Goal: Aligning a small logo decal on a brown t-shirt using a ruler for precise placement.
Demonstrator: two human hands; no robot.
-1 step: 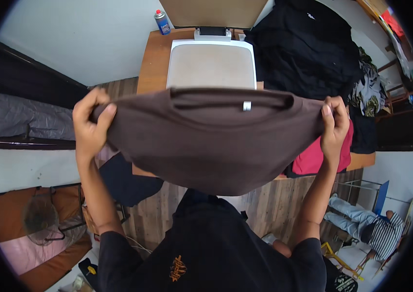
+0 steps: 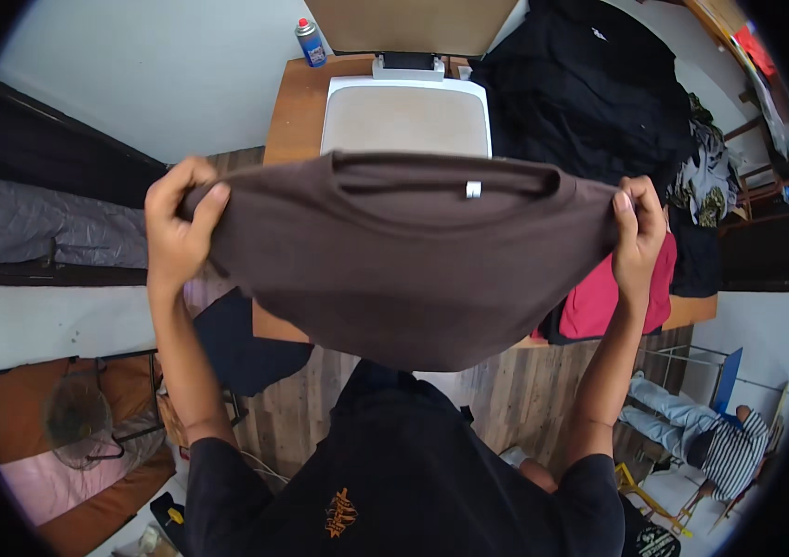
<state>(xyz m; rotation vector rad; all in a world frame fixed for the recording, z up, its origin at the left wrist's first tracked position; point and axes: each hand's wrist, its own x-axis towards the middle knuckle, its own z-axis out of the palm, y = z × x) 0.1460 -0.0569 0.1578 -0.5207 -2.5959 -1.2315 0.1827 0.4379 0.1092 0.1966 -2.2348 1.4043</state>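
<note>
The person across from me has a brown shirt [image 2: 431, 288] stretched wide in the air, neckline up, its body hanging in a soft curve over the near part of the wooden table [image 2: 290, 130]. The left hand [image 2: 176, 237] pinches one upper end of the cloth, thumb in front and fingers curled over behind; the right hand [image 2: 638, 237] grips the opposite end the same way, both closed firmly on the fabric. A small white label [image 2: 473, 189] shows inside the collar (I can't make out anything on it from here). Just beyond the shirt's upper edge, partly covered by it, sits a beige pad [image 2: 408, 116] in a white frame, and a blue spray can [image 2: 311, 45] with a red cap stands at the table's far left corner. Black garments [image 2: 589, 88] lie heaped to the right, with a red cloth [image 2: 599, 302] near the right forearm. Off to the right, another person [image 2: 733, 455] wears a striped top.
</note>
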